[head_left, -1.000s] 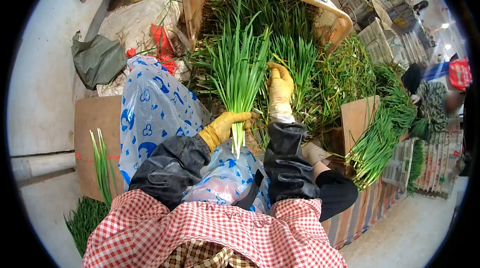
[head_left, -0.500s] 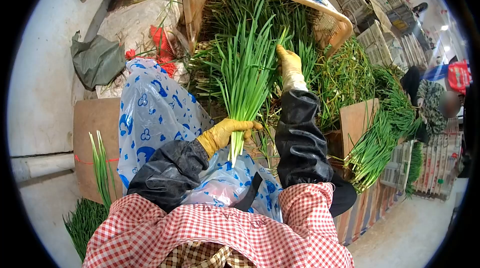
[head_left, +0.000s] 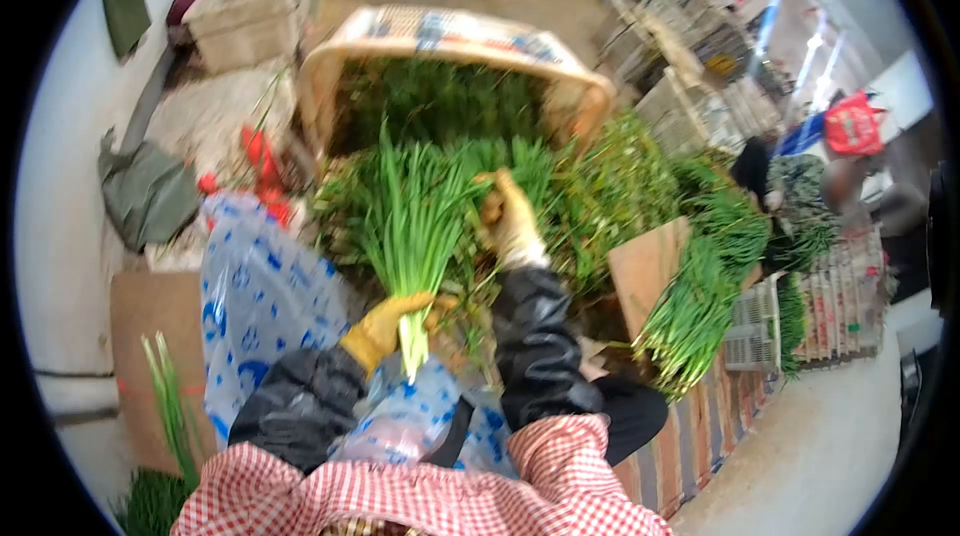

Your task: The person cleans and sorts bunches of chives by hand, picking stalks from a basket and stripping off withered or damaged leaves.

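Note:
My left hand (head_left: 385, 328), in a yellow glove, is closed around the pale lower stems of a bunch of garlic chives (head_left: 415, 226). The bunch stands nearly upright, its green leaves fanned out towards the basket. To the right of those leaves is my right hand (head_left: 510, 216), also yellow-gloved, its fingers bent and apart. Blurring softens its outline, and no chive shows clearly in it. Behind both hands lies a heap of loose chives (head_left: 600, 176), spilling out of a tipped plastic basket (head_left: 590, 96).
Blue-patterned plastic sheeting (head_left: 265, 286) covers my lap. Laid chives (head_left: 690, 306) lie beside a board (head_left: 645, 261) at right; a few stalks (head_left: 168, 406) rest at left. Crates (head_left: 250, 11) stand behind, and another person (head_left: 800, 191) sits at far right.
The view has tilted up, so the scene sits lower and further left. My right hand has loosened from its pinch at a leaf and turned its fingers leftward. My left hand keeps its hold.

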Tool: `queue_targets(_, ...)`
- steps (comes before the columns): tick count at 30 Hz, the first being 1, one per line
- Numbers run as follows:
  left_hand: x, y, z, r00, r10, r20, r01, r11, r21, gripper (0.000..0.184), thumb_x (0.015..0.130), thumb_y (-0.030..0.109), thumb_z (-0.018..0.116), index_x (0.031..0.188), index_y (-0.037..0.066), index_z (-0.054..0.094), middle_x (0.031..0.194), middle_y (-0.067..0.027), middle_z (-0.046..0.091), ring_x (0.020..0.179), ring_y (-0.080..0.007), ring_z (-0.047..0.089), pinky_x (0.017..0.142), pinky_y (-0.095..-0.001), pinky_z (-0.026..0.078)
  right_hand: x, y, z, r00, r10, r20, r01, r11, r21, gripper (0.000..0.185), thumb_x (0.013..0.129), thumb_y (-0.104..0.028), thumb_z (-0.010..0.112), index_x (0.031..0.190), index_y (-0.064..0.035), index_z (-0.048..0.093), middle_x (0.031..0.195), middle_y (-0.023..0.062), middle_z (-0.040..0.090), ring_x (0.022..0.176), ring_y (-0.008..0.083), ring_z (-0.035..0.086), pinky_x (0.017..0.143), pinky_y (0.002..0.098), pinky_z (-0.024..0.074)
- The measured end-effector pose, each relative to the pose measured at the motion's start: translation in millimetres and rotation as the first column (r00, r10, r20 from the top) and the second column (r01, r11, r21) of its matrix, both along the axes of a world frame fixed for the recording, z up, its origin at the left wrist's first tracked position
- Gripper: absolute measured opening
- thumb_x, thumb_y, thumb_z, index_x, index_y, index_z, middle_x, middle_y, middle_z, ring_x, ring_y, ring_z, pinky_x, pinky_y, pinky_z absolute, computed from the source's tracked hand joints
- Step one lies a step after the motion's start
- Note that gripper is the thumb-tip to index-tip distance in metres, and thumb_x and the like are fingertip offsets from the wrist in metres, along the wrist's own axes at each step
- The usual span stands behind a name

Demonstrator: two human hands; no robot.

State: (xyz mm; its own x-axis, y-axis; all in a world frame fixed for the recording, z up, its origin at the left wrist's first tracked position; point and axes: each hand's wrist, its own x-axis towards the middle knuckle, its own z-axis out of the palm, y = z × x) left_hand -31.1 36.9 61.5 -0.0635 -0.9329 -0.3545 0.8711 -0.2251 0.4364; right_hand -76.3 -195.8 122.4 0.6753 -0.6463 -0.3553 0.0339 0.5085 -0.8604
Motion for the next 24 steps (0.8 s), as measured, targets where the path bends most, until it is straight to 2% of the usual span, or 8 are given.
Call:
queue_targets(3,2,3,1,1.000,-0.002,-0.014,0.002,1.000,-0.022,0.051,0.090,0.032,0.053,0.122,-0.007,0.050,0.069,-0.0047,0.062,0.061,-0.0163,0.061,0.056,-0.0268,0.053,-1,-1,-13,0.989,0.029,0.147,-0.040,0.996,0.076,0.030,0.090,-0.039,0.057,0.099,-0.0105,0.062,0.060,-0.0062,0.044,0.049,0.0046,0.036,0.042,0.0196,0.0282)
queue_targets(8,2,-1,-3,1.000,0.005,-0.023,-0.006,1.000,-0.027,0.051,0.090,0.034,0.053,0.121,-0.006,0.050,0.069,-0.0033,0.060,0.059,-0.0144,0.060,0.053,-0.0275,0.052,-9,-1,-19,0.982,0.166,0.089,-0.155,0.980,-0.122,0.023,0.090,-0.027,0.058,0.101,-0.0078,0.063,0.068,-0.0026,0.056,0.053,0.0043,0.045,0.046,0.0175,0.0311)
queue_targets(11,-3,1,4,0.997,0.064,0.033,-0.067,0.996,0.066,0.046,0.088,0.037,0.054,0.116,0.001,0.057,0.069,-0.0020,0.060,0.056,-0.0125,0.058,0.048,-0.0280,0.049,-12,4,-14,0.977,-0.055,-0.205,-0.031,0.920,-0.391,0.021,0.091,-0.026,0.055,0.091,-0.0073,0.064,0.063,0.0001,0.056,0.044,0.0060,0.045,0.038,0.0196,0.0341)
queue_targets(13,1,-1,-2,0.996,0.081,0.030,-0.082,0.995,0.065,0.046,0.090,0.036,0.050,0.119,0.000,0.056,0.066,-0.0038,0.061,0.053,-0.0143,0.057,0.048,-0.0267,0.047,-19,17,0,0.972,-0.220,-0.079,0.182,0.923,-0.340,0.024,0.091,-0.029,0.056,0.087,-0.0072,0.066,0.063,0.0004,0.056,0.044,0.0064,0.045,0.039,0.0199,0.0354)
queue_targets(15,3,-2,-1,0.986,0.167,0.021,-0.168,0.981,0.099,0.047,0.089,0.037,0.051,0.118,0.002,0.057,0.068,-0.0032,0.061,0.056,-0.0133,0.057,0.049,-0.0257,0.047,-34,16,-1,0.969,-0.240,-0.057,0.194,0.886,-0.420,0.026,0.090,-0.030,0.057,0.087,-0.0058,0.066,0.065,0.0013,0.058,0.046,0.0059,0.046,0.040,0.0200,0.0374)
queue_targets(18,9,-9,1,0.959,0.242,0.145,-0.262,0.955,0.139,0.043,0.088,0.039,0.053,0.113,0.005,0.062,0.075,0.0000,0.061,0.063,-0.0099,0.058,0.053,-0.0251,0.050,-50,32,9,0.963,-0.239,0.127,0.270,0.889,-0.370,0.026,0.092,-0.026,0.056,0.085,-0.0024,0.063,0.072,0.0025,0.063,0.051,0.0043,0.047,0.041,0.0165,0.0374)
queue_targets(19,10,-9,-1,0.968,0.250,0.036,-0.252,0.952,0.175,0.042,0.089,0.037,0.052,0.112,0.003,0.062,0.079,-0.0010,0.063,0.063,-0.0102,0.058,0.054,-0.0256,0.052,-56,39,9,0.947,-0.259,0.191,0.312,0.880,-0.357,0.026,0.093,-0.026,0.054,0.087,-0.0018,0.064,0.073,0.0024,0.063,0.053,0.0040,0.048,0.041,0.0161,0.0375)
queue_targets(24,12,-18,-12,0.943,0.331,0.032,-0.332,0.927,0.176,0.040,0.091,0.032,0.050,0.109,-0.002,0.061,0.088,-0.0055,0.067,0.065,-0.0120,0.061,0.059,-0.0262,0.054,-80,60,14,0.932,-0.312,0.186,0.359,0.867,-0.345,0.028,0.093,-0.027,0.054,0.095,-0.0013,0.065,0.072,0.0004,0.060,0.055,0.0036,0.046,0.045,0.0149,0.0341)
